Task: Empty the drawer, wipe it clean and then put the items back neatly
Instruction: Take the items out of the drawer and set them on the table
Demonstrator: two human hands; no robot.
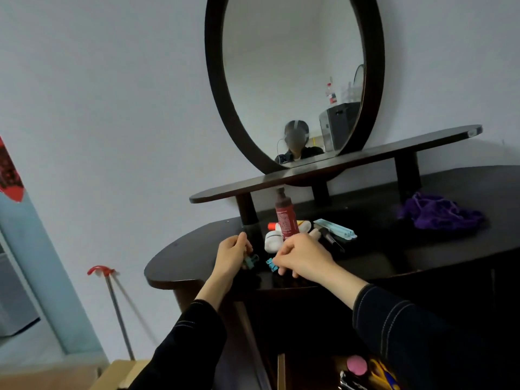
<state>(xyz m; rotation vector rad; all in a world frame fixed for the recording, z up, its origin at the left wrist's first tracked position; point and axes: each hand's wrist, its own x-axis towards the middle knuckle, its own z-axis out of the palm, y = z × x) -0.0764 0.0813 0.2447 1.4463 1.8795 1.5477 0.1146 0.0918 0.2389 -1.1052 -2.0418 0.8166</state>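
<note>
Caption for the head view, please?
Left hand and right hand each hold a teal clip at the dresser top beside a red bottle.

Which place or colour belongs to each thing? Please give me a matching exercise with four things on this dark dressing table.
Things:
1. bottle
2. crumpled cloth
3. teal clip
4. blue clip

Descriptions:
A. in the fingers of the right hand
B. purple, far right on the tabletop
C. in the fingers of the left hand
D. dark red, standing upright

Pairs: 1-D, 2-B, 3-C, 4-A
</note>
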